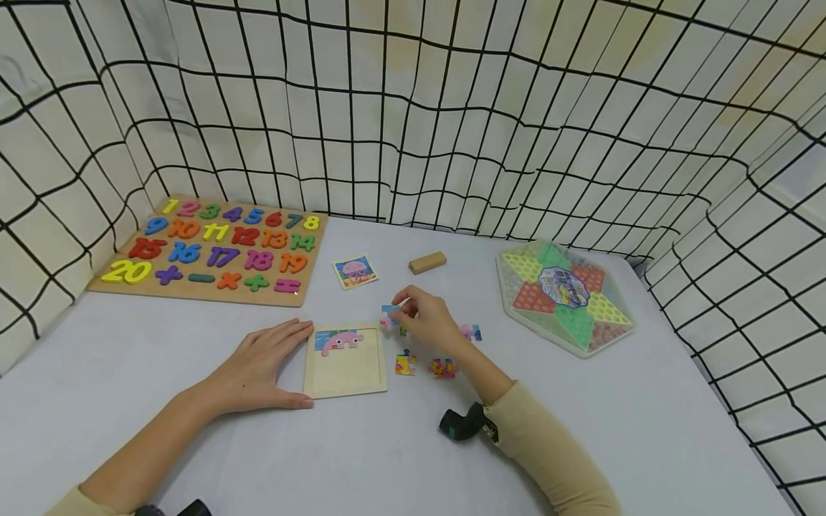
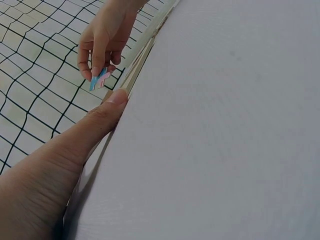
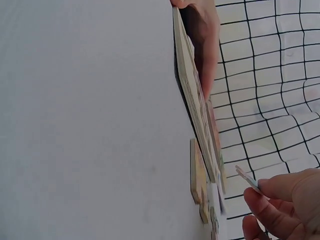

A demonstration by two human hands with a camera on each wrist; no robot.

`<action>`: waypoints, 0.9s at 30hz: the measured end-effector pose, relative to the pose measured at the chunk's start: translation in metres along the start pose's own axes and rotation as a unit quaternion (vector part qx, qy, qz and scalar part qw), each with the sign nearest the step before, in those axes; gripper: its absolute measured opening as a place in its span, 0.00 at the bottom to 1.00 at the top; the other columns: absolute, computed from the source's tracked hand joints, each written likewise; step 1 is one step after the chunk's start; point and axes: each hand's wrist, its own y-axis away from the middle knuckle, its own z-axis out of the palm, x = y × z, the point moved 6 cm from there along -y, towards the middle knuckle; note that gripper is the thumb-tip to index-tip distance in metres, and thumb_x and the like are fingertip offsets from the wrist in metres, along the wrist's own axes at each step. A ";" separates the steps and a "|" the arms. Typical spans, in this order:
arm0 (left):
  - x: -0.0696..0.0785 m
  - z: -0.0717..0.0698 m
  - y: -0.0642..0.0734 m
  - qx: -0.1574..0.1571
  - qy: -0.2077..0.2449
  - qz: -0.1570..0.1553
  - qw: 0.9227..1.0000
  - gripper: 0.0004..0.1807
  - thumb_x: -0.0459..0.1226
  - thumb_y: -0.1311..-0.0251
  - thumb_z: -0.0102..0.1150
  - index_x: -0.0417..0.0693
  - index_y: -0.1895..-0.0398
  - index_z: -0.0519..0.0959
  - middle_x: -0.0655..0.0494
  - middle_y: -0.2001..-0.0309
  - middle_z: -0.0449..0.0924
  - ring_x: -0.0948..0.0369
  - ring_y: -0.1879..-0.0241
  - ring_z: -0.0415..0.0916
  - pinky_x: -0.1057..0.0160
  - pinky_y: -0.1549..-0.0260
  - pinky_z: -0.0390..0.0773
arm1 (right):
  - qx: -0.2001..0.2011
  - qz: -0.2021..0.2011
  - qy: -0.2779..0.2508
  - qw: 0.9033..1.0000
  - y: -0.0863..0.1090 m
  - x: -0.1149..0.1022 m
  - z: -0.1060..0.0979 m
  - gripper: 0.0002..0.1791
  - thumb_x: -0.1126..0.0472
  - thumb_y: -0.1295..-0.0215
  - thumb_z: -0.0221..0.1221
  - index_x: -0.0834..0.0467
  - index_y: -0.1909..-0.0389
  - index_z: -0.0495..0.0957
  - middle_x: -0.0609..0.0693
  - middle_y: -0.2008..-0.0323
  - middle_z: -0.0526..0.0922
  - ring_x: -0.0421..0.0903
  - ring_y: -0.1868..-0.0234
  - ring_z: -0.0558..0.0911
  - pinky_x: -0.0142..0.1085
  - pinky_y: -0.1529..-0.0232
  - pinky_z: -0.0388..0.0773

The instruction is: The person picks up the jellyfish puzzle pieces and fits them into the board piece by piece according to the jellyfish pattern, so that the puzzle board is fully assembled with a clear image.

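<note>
My right hand [image 1: 427,319] pinches a blue and pink jigsaw piece [image 1: 388,319] between thumb and fingers. In the right wrist view this piece [image 3: 246,177] is tilted and raised off the table. My left hand [image 1: 261,365] rests at the left side of a wooden puzzle tray [image 1: 348,383]. Its fingers are straight near the upper corner, and its thumb touches the lower one. Joined pink and blue pieces [image 1: 338,342] lie in the tray's upper left. Loose yellow [image 1: 405,364], red-yellow [image 1: 442,368] and pink-blue [image 1: 476,332] pieces lie to the tray's right.
A number board [image 1: 213,276] lies at the back left. Behind the tray are a small picture card [image 1: 355,271] and a wooden block [image 1: 427,263]. A hexagonal game box [image 1: 564,297] lies to the right. Black wire mesh [image 1: 413,143] borders the white table.
</note>
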 end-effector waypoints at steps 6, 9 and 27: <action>0.000 0.000 0.000 0.000 0.000 0.000 1.000 0.64 0.76 0.71 0.53 0.41 0.33 0.59 0.45 0.33 0.57 0.48 0.33 0.48 0.41 0.43 0.50 | -0.019 -0.007 -0.001 1.000 0.000 -0.005 0.013 0.08 0.62 0.39 0.58 0.58 0.59 0.73 0.45 0.76 0.76 0.39 0.79 0.69 0.27 0.79 0.65; -0.001 0.000 0.000 0.000 -0.001 0.000 1.000 0.64 0.76 0.71 0.52 0.41 0.33 0.59 0.45 0.33 0.57 0.47 0.33 0.48 0.41 0.43 0.50 | -0.024 -0.013 0.004 1.000 0.000 -0.008 0.018 0.08 0.63 0.39 0.59 0.58 0.60 0.73 0.45 0.76 0.76 0.39 0.79 0.68 0.26 0.79 0.65; 0.001 0.000 -0.001 -0.007 0.002 -0.003 1.000 0.65 0.76 0.70 0.52 0.40 0.33 0.59 0.45 0.33 0.57 0.47 0.33 0.48 0.41 0.43 0.50 | -0.042 -0.020 0.003 0.999 0.000 -0.013 0.035 0.07 0.62 0.40 0.59 0.58 0.62 0.75 0.44 0.76 0.77 0.36 0.81 0.69 0.25 0.80 0.66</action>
